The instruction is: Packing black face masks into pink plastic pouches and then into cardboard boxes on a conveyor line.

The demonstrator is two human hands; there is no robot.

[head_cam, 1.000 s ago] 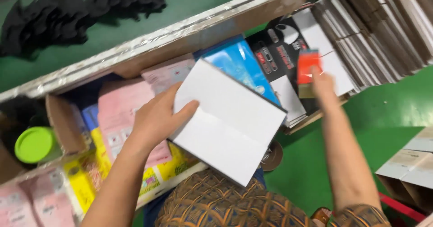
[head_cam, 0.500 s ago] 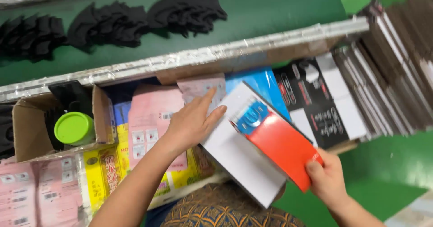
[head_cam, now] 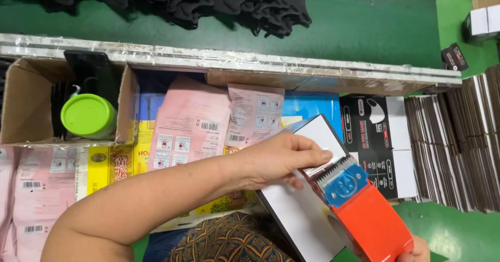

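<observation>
- Left hand (head_cam: 278, 160): fingers laid out flat and pressed down on the top face of a white box (head_cam: 307, 210), fingertips near the box's far end.
- White box: long, dark-edged, lying on a slant across the person's lap, over patterned brown cloth (head_cam: 229, 241); far end points toward the stacked packets.
- Right hand (head_cam: 416, 251): only a sliver shows at the bottom edge, closed round the rear of a tape dispenser (head_cam: 364, 215); grip detail cannot be told.
- Tape dispenser: orange-red body, blue front piece with a toothed blade, resting on the white box just beside the left fingertips.
- Behind the box: pink packets (head_cam: 190, 126), yellow packets (head_cam: 112, 168), a blue packet (head_cam: 312, 108), black-and-white boxes (head_cam: 377, 142).
- Left: open cardboard carton (head_cam: 23, 103) holding a green-lidded container (head_cam: 88, 116).
- Right: stacks of flat folded cartons (head_cam: 458, 147) standing on edge.
- Far side: foil-taped rail (head_cam: 234, 64), then green desk (head_cam: 364, 28) with heaps of black fabric pieces (head_cam: 260, 4).
</observation>
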